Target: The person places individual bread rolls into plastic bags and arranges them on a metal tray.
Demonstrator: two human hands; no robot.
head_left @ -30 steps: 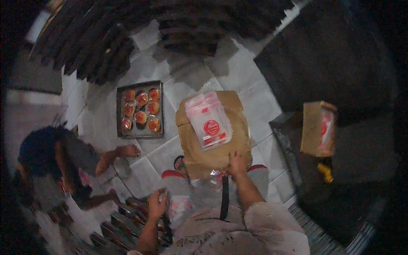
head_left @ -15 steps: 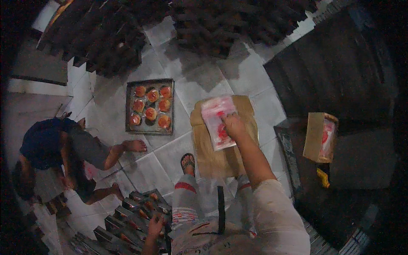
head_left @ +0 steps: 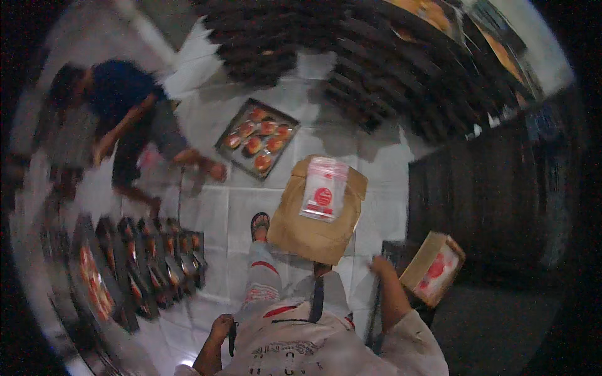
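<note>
A stack of clear plastic bags with red print (head_left: pixel 323 194) lies flat on a brown cardboard piece (head_left: pixel 316 235) on the floor in front of my feet. My right hand (head_left: pixel 380 266) is to the right of the cardboard, near an open cardboard box (head_left: pixel 417 276) that holds a similar red-printed pack. Motion smears its fingers, and I see nothing held. My left hand (head_left: pixel 222 327) is low by my left hip, fingers curled, beside a narrow dark strip (head_left: pixel 232 338). Whether it grips that strip is unclear.
A dark tray of round red-topped buns (head_left: pixel 257 138) sits on the tiles ahead. Stacked trays of buns (head_left: pixel 141 269) stand on the left, dark racks (head_left: pixel 282 37) at the far side. Another person (head_left: pixel 128 113) crouches at left, foot near the bun tray.
My right hand has left the bag stack and drawn back to the right. My left hand has come away from the stacked trays toward my hip. The whole view has turned.
</note>
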